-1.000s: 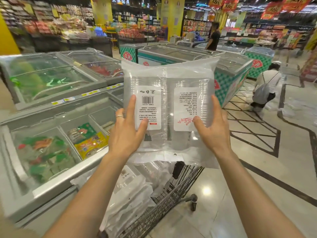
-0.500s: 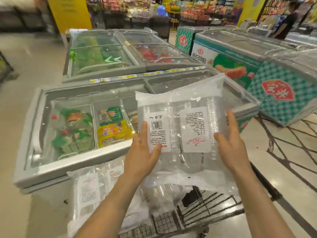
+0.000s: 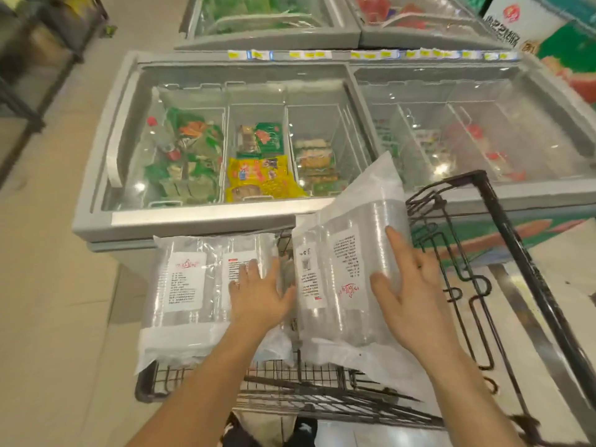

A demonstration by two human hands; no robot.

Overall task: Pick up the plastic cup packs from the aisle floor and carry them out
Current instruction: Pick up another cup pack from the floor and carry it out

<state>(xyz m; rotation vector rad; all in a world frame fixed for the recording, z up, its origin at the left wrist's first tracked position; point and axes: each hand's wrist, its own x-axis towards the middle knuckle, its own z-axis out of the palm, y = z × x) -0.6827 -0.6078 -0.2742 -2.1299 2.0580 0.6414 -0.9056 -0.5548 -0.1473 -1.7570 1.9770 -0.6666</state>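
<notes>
Two clear plastic cup packs sit side by side in the black wire cart [image 3: 493, 221]. The flat pack [image 3: 190, 285] lies on the cart's left side with its white labels up and its near corner draped over the rim. The tilted pack [image 3: 342, 269] leans just right of it, far end raised toward the freezer chest [image 3: 200, 221], print facing up.

Left hand [image 3: 261, 298]: fingers straight and together, laid on the flat pack's right edge, thumb side against the tilted pack. Right hand [image 3: 416, 285]: fingers spread, palm flat on the tilted pack's right flank, pinching nothing.

The freezer chest stands just beyond the cart, with bagged frozen goods [image 3: 258, 175] under its glass. Pale tile floor [image 3: 48, 285] shows to the left.
</notes>
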